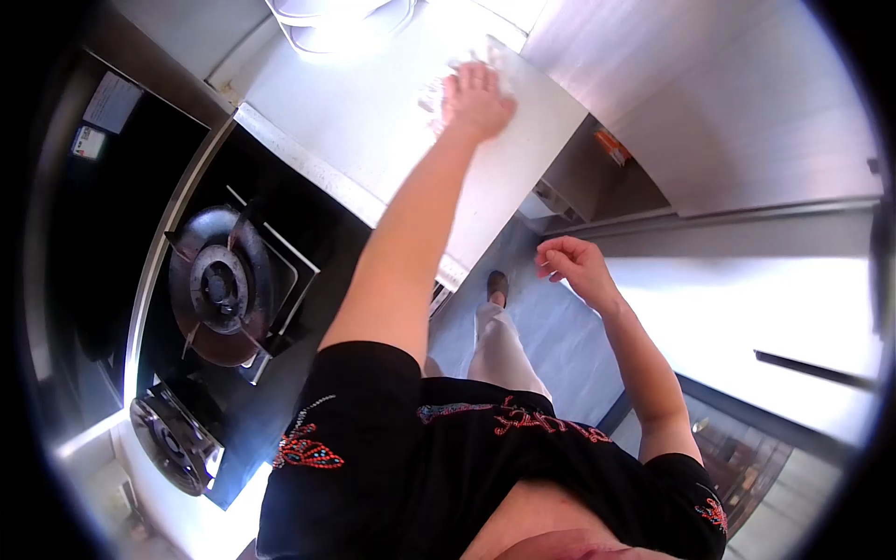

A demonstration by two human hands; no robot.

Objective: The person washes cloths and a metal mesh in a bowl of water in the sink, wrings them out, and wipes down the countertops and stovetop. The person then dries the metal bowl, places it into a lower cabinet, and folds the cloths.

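My left hand (479, 105) presses a crumpled whitish cloth (435, 97) against the white countertop (327, 126), its fingers bent over the fabric. Part of the cloth is hidden under the palm, and its far edge blurs into the bright surface. Off to the right, my right hand (577, 269) hangs in the air above the floor, fingers loosely curled and a little apart, with nothing in it.
A black gas hob with a round burner (221, 285) lies left of the counter, with a second burner (170, 446) nearer me. A shiny white object (341, 23) stands at the counter's back. An open compartment (597, 177) shows below a large panel (719, 103).
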